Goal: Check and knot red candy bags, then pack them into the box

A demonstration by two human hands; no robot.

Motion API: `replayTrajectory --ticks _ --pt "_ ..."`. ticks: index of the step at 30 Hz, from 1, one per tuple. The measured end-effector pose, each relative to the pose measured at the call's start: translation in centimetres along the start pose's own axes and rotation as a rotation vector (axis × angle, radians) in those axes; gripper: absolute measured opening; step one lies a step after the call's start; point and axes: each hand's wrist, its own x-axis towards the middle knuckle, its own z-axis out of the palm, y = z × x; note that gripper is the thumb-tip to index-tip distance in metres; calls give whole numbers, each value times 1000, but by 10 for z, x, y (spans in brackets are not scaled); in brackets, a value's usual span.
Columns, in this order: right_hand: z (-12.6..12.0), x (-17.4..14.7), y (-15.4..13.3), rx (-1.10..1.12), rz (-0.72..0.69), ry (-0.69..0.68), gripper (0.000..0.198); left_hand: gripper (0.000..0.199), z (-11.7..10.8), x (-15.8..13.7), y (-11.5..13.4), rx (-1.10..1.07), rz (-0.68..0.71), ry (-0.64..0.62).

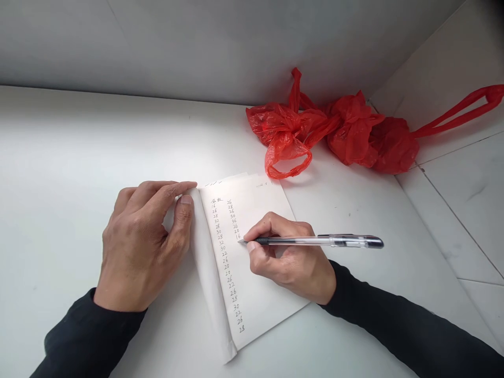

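Observation:
A notebook (271,299) lies on the white surface, its page bearing two columns of handwritten numbers. My right hand (291,257) is closed around a black-capped, clear-barrelled pen (299,241) with its tip at the page, just below the "16" in the second column. The pen slants out to the right. My left hand (145,241) holds the notebook's turned-back page (207,283) along the left edge. Its thumb and index finger lie at the top of the spine, and the other fingers curl over, their tips hidden.
Red plastic bags (291,126), knotted and with looped handles, sit behind the notebook at the right, against a grey wall (197,52). White tiles (464,194) with dark joints border the surface on the right.

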Motion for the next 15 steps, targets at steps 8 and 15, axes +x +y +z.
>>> replayTrajectory --ticks 8,15 --pt "0 -1 1 6 -6 22 15 33 2 0 0 -1 19 12" --pt "-6 0 3 189 48 -13 14 31 5 2 2 6 30 33"
